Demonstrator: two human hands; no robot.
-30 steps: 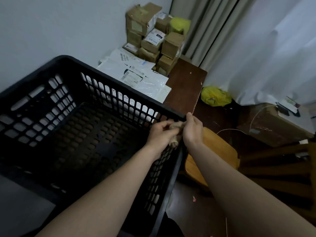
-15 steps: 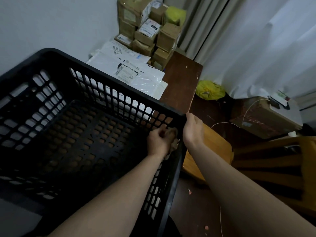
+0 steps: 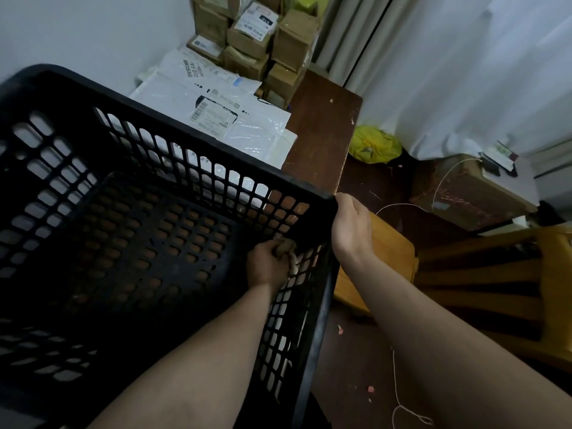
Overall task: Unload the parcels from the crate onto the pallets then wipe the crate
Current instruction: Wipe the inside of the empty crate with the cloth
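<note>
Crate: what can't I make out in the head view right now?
Head view:
- Crate, near and left sides: cut off by the frame edges.
- Cloth: mostly hidden inside the left hand.
- Right hand, fingers: hidden behind the hand at the crate's corner.
- Box labels: too small to read.

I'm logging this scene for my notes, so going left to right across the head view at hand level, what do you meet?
The crate, at its slotted left wall → left hand gripping a cloth → right hand holding the crate's corner → yellow wooden stool → slatted wooden frame.
</note>
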